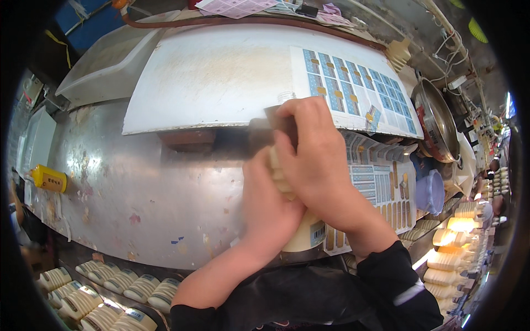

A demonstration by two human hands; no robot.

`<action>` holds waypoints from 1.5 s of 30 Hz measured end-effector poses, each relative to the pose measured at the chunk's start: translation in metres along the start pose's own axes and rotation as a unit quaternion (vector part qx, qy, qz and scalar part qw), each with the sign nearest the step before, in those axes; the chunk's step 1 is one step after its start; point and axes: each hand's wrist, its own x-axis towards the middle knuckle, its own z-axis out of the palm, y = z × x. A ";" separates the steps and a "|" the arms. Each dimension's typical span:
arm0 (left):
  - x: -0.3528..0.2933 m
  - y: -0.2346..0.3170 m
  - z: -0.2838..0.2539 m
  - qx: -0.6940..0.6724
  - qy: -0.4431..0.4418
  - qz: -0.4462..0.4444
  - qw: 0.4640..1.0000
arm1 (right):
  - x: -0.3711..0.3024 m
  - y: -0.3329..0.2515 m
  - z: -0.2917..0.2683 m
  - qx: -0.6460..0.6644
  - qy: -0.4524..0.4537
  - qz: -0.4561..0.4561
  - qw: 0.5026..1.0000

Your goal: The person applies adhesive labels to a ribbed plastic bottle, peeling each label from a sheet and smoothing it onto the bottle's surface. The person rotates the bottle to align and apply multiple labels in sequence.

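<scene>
A cream ribbed bottle (298,240) stands close in front of my body, with a small barcode label low on its side. My left hand (265,198) is wrapped round its upper part, slightly smeared by motion. Crossing above it, my right hand (317,151) has its fingers curled in a pinch beside a dark brown, blurred piece (270,124) whose kind I cannot make out. Just beyond the right fingertips shows a clear threaded neck (286,97); what it belongs to is hidden. My hands cover much of the bottle.
A white board (221,71) carries sheets of blue labels (345,77); another label sheet (381,187) lies lower right. A yellow bottle (48,179) stands left on the metal table (138,204). Rows of cream bottles (124,282) line the near left and right (447,258). A pan (436,118) and purple bucket (429,193) sit right.
</scene>
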 end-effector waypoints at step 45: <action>0.017 -0.024 -0.003 -0.364 -0.011 -0.114 0.924 | -0.029 0.076 -0.007 0.178 0.097 0.107 0.973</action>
